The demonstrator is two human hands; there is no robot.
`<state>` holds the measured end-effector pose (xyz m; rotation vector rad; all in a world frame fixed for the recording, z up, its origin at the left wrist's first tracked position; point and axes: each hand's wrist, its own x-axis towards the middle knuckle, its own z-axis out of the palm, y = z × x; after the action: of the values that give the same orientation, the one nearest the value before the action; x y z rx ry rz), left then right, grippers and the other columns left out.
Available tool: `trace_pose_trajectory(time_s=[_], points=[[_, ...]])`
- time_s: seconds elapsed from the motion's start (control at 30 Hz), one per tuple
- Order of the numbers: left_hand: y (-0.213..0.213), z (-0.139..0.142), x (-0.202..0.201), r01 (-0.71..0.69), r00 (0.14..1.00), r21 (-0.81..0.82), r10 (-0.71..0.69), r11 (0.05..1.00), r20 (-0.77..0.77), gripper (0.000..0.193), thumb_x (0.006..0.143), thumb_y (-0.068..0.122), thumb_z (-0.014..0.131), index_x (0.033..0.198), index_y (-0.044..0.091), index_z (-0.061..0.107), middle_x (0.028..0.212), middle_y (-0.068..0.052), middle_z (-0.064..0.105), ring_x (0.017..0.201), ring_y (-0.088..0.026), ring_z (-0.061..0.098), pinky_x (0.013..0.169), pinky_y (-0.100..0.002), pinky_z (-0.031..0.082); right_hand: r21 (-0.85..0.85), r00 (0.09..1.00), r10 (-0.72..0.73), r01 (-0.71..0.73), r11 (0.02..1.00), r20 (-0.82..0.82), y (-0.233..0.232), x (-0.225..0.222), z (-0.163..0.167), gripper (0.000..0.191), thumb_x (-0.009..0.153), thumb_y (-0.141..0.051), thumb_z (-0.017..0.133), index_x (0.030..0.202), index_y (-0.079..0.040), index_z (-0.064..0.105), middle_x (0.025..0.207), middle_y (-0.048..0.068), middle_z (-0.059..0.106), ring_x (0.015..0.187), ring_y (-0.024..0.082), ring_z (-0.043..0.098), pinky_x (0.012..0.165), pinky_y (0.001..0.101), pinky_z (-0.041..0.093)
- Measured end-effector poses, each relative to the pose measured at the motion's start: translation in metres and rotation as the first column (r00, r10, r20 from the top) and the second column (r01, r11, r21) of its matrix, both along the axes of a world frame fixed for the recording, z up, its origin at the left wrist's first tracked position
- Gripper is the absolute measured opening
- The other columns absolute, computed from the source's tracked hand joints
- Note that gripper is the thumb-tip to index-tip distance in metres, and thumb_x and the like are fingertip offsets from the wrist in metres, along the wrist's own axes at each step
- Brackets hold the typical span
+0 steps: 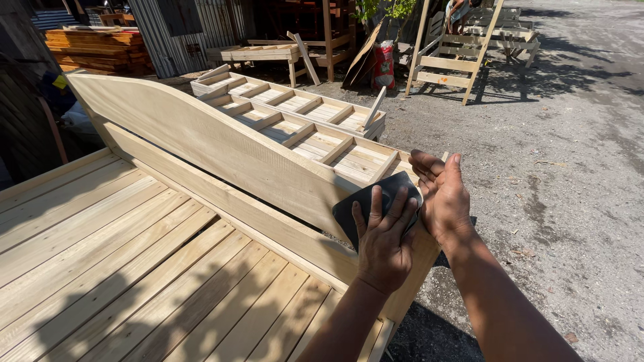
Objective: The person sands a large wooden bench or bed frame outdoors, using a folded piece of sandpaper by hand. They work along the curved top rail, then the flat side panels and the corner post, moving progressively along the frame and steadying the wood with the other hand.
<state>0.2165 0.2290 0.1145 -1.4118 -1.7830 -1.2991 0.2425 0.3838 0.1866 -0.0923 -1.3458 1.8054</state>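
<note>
A dark sheet of sandpaper point(355, 204) lies folded over the low right end of a curved pale wooden headboard point(201, 141). My left hand point(384, 234) presses flat on the sandpaper, fingers spread over it. My right hand point(439, 194) rests against the board's outer end beside the sheet, palm turned inward, fingers straight and apart, holding nothing. The headboard stands upright on the edge of a slatted wooden bed platform point(121, 268).
Behind the headboard lie two unfinished slatted wooden frames point(302, 114). A stack of planks point(94, 50) sits at the back left, a red sack point(384, 64) and leaning frames point(456, 60) at the back. Grey gravel ground point(563, 167) spreads to the right.
</note>
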Motion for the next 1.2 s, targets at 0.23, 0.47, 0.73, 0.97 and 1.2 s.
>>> trace_pose_trajectory(time_s=[0.23, 0.47, 0.73, 0.97, 1.2], points=[[-0.001, 0.001, 0.007, 0.006, 0.997, -0.009, -0.006, 1.000, 0.076, 0.057, 0.092, 0.016, 0.056, 0.150, 0.014, 0.059, 0.167, -0.003, 0.042, 0.163, -0.037, 0.015, 0.126, -0.063, -0.004, 0.040, 0.999, -0.036, 0.035, 0.999, 0.010, 0.000, -0.001, 0.001, 0.077, 0.108, -0.054, 0.019, 0.131, 0.010, 0.054, 0.140, 0.025, 0.058, 0.140, 0.031, 0.050, 0.125, 0.0434, 0.031], [0.006, 0.011, 0.003, -0.001, 0.997, 0.050, -0.003, 0.999, 0.079, 0.052, 0.097, 0.014, 0.060, 0.150, 0.012, 0.057, 0.166, -0.004, 0.042, 0.161, -0.040, 0.016, 0.125, -0.064, -0.003, 0.041, 0.999, 0.019, -0.020, 0.999, 0.040, -0.010, 0.006, 0.009, 0.079, 0.107, -0.055, 0.016, 0.134, 0.010, 0.053, 0.143, 0.026, 0.056, 0.143, 0.033, 0.048, 0.125, 0.0443, 0.030], [0.008, -0.026, -0.039, 0.027, 0.998, 0.110, -0.033, 0.994, 0.053, 0.051, 0.100, 0.011, 0.057, 0.151, 0.016, 0.058, 0.167, -0.005, 0.043, 0.162, -0.038, 0.018, 0.127, -0.064, 0.001, 0.089, 0.997, 0.067, -0.070, 0.994, 0.044, -0.015, 0.003, 0.011, 0.080, 0.107, -0.054, 0.016, 0.136, 0.012, 0.052, 0.144, 0.029, 0.054, 0.145, 0.036, 0.046, 0.126, 0.0452, 0.029], [-0.001, 0.021, -0.117, -0.185, 0.954, 0.397, 0.066, 0.899, 0.294, 0.045, 0.108, 0.012, 0.044, 0.152, 0.011, 0.053, 0.170, -0.008, 0.037, 0.163, -0.042, 0.011, 0.127, -0.063, 0.001, 0.017, 0.993, 0.081, -0.083, 0.996, 0.085, -0.013, 0.002, 0.012, 0.079, 0.107, -0.053, 0.016, 0.136, 0.010, 0.053, 0.141, 0.026, 0.057, 0.140, 0.034, 0.049, 0.123, 0.0456, 0.031], [0.008, -0.030, -0.027, 0.122, 0.992, 0.051, -0.123, 0.991, 0.007, 0.045, 0.102, 0.015, 0.057, 0.147, 0.017, 0.061, 0.163, -0.003, 0.047, 0.161, -0.036, 0.018, 0.126, -0.061, 0.001, 0.073, 0.993, -0.025, 0.017, 0.997, 0.119, -0.009, -0.002, 0.007, 0.073, 0.109, -0.048, 0.020, 0.131, 0.011, 0.057, 0.135, 0.026, 0.061, 0.136, 0.034, 0.054, 0.122, 0.0454, 0.037]])
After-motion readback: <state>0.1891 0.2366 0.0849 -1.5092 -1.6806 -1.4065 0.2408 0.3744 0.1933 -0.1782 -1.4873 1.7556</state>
